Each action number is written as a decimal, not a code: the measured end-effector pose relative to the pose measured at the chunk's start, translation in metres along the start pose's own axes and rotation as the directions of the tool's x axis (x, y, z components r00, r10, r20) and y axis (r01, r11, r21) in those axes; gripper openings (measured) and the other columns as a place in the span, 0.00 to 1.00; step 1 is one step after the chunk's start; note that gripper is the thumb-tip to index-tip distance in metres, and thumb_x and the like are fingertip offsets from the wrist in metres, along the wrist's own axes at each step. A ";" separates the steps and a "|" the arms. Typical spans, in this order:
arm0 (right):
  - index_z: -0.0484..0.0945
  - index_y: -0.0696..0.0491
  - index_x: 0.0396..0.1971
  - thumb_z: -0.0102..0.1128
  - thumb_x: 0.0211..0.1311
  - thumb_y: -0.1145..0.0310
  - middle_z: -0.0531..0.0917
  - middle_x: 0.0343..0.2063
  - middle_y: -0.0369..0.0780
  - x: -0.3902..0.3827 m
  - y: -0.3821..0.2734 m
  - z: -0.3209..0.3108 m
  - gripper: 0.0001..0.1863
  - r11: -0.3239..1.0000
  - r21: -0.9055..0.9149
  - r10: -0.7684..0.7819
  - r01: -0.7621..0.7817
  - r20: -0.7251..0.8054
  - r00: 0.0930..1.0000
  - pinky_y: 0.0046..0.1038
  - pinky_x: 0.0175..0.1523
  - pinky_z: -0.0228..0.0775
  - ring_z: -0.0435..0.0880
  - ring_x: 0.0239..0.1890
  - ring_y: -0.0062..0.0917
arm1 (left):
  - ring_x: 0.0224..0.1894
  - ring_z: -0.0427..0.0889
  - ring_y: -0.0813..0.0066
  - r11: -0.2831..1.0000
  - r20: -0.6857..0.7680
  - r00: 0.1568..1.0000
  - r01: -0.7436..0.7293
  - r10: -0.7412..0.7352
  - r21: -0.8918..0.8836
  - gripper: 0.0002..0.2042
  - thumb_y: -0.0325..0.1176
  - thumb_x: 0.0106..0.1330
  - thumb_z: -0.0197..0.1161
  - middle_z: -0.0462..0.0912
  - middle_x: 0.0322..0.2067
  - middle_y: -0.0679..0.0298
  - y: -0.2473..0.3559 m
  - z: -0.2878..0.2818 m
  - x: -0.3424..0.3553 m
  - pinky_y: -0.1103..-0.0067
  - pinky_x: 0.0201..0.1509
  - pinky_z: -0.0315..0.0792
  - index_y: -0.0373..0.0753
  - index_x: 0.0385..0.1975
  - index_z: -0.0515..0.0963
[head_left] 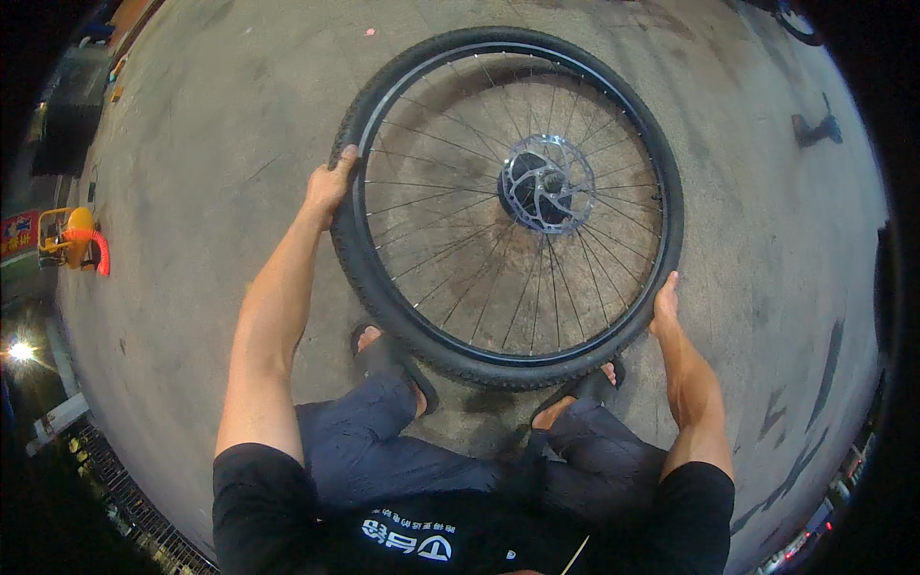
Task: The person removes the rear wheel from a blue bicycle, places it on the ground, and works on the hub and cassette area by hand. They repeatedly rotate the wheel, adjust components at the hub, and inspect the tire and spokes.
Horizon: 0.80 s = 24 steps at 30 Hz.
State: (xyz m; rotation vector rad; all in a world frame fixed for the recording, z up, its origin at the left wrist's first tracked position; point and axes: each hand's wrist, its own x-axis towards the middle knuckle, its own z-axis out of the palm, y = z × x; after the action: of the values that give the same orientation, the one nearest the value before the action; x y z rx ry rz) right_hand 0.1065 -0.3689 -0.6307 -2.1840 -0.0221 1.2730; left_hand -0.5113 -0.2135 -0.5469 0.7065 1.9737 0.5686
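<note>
A bicycle wheel (509, 372) with a black knobby tyre, wire spokes and a silver disc rotor (567, 158) around a dark hub fills the upper middle, held face up in front of me. My left hand (333, 182) is closed on the tyre at its left side, thumb on top. Lower on the right side, my right hand (665, 303) grips the tyre too, its fingers mostly hidden beneath it. My sandalled feet show below the wheel's near edge.
Grey concrete floor (192, 144) surrounds me. A yellow wheeled machine with a red hose (79, 240) stands at the left, near a bright light. A dark tyre (797, 24) is at the top right, and a small dark object (817, 127) lies on the right.
</note>
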 end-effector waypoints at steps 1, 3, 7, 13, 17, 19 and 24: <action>0.57 0.60 0.70 0.35 0.68 0.31 0.67 0.66 0.49 0.000 -0.001 -0.003 0.48 0.999 -0.040 0.017 -0.018 -0.025 1.000 0.40 0.67 0.61 0.69 0.65 0.42 | 0.41 0.83 0.57 1.000 0.007 1.000 0.008 -0.009 0.015 0.45 0.68 0.59 0.62 0.81 0.43 0.47 0.005 0.004 -0.005 0.63 0.42 0.79 0.23 0.54 0.72; 0.57 0.61 0.69 0.34 0.68 0.31 0.67 0.66 0.49 -0.004 -0.003 -0.005 0.48 0.998 -0.054 0.009 -0.011 -0.041 0.999 0.41 0.67 0.62 0.69 0.65 0.43 | 0.40 0.83 0.58 0.999 -0.031 1.000 0.000 0.002 0.052 0.43 0.67 0.58 0.63 0.82 0.40 0.48 0.012 0.010 -0.013 0.64 0.40 0.78 0.23 0.52 0.74; 0.58 0.61 0.69 0.34 0.68 0.30 0.68 0.65 0.49 0.010 0.007 -0.009 0.48 0.998 0.002 -0.060 0.059 0.021 0.998 0.41 0.68 0.61 0.69 0.65 0.44 | 0.37 0.83 0.60 0.996 -0.044 0.999 -0.026 0.030 0.086 0.42 0.67 0.59 0.63 0.83 0.37 0.49 0.018 0.010 -0.021 0.64 0.39 0.78 0.24 0.49 0.76; 0.59 0.60 0.69 0.33 0.69 0.32 0.69 0.65 0.50 0.022 0.015 -0.003 0.46 0.994 -0.024 -0.102 0.102 -0.004 0.995 0.41 0.68 0.60 0.68 0.65 0.44 | 0.37 0.83 0.61 0.999 0.011 0.999 -0.037 0.038 -0.032 0.41 0.66 0.60 0.62 0.82 0.41 0.49 0.015 0.003 -0.011 0.63 0.40 0.78 0.25 0.51 0.73; 0.59 0.60 0.69 0.32 0.71 0.33 0.69 0.65 0.50 0.022 0.016 -0.005 0.45 0.989 -0.096 -0.112 0.110 -0.022 0.993 0.41 0.67 0.61 0.69 0.65 0.44 | 0.35 0.83 0.63 0.991 0.090 0.996 -0.005 0.017 -0.132 0.36 0.62 0.62 0.64 0.82 0.38 0.53 0.012 -0.002 -0.013 0.65 0.37 0.80 0.30 0.52 0.73; 0.59 0.60 0.69 0.32 0.71 0.34 0.68 0.65 0.50 0.021 0.013 -0.006 0.44 0.984 -0.153 -0.097 0.087 -0.061 0.993 0.41 0.67 0.61 0.69 0.65 0.44 | 0.33 0.82 0.66 0.987 0.167 0.986 0.012 0.015 -0.159 0.33 0.59 0.62 0.66 0.82 0.36 0.56 0.013 -0.005 -0.021 0.67 0.36 0.80 0.32 0.50 0.73; 0.57 0.60 0.70 0.35 0.70 0.33 0.67 0.66 0.49 0.022 0.011 -0.011 0.46 0.984 -0.124 -0.129 0.131 0.019 0.991 0.44 0.67 0.61 0.68 0.65 0.44 | 0.26 0.79 0.73 0.981 0.151 0.986 -0.047 0.077 -0.190 0.27 0.53 0.62 0.69 0.80 0.30 0.62 0.021 0.000 -0.036 0.72 0.28 0.78 0.34 0.45 0.74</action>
State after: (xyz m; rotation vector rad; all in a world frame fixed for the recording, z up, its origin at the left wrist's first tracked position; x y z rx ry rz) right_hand 0.1241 -0.3771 -0.6497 -2.2403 -0.2512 1.2397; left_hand -0.4920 -0.2227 -0.5108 0.6770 1.7317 0.7035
